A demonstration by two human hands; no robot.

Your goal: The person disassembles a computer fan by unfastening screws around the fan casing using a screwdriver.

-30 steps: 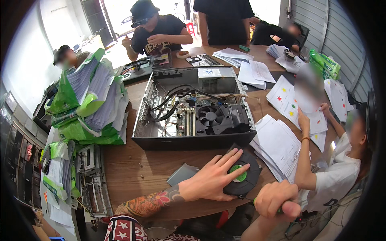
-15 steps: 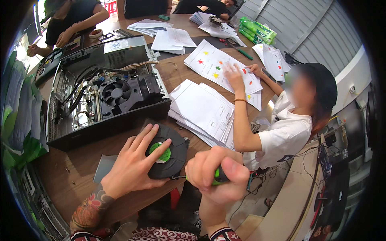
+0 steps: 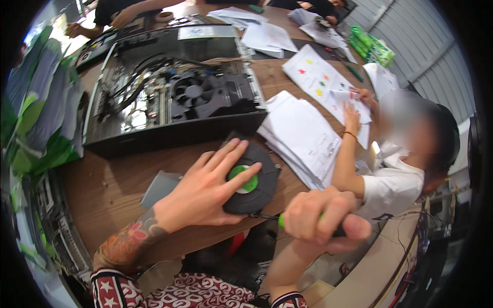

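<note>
A round black blower fan (image 3: 265, 187) with a green centre label lies near the table's front edge. My left hand (image 3: 197, 192) grips it, fingers spread across its top and thumb along its near side. My right hand (image 3: 326, 218) is closed round a screwdriver (image 3: 281, 220) whose green handle is mostly covered by the fingers. Its dark shaft points left, the tip meeting a small lug at the fan's near edge; the screw itself is too small to make out. Just behind stands an opened black computer case (image 3: 179, 136) with cables and a second fan (image 3: 193, 96) inside.
Stacked white papers (image 3: 303, 136) lie right of the fan. A person in a white shirt (image 3: 393, 185) handles a colour-spotted sheet (image 3: 321, 77) at the right. Green-edged bundles (image 3: 51, 113) rise at the left. A grey flat piece (image 3: 159, 189) lies by my left wrist.
The view has shifted, so the table's things sit further right. My right hand has turned on the screwdriver, showing more of its shaft end. My left hand stays on the fan.
</note>
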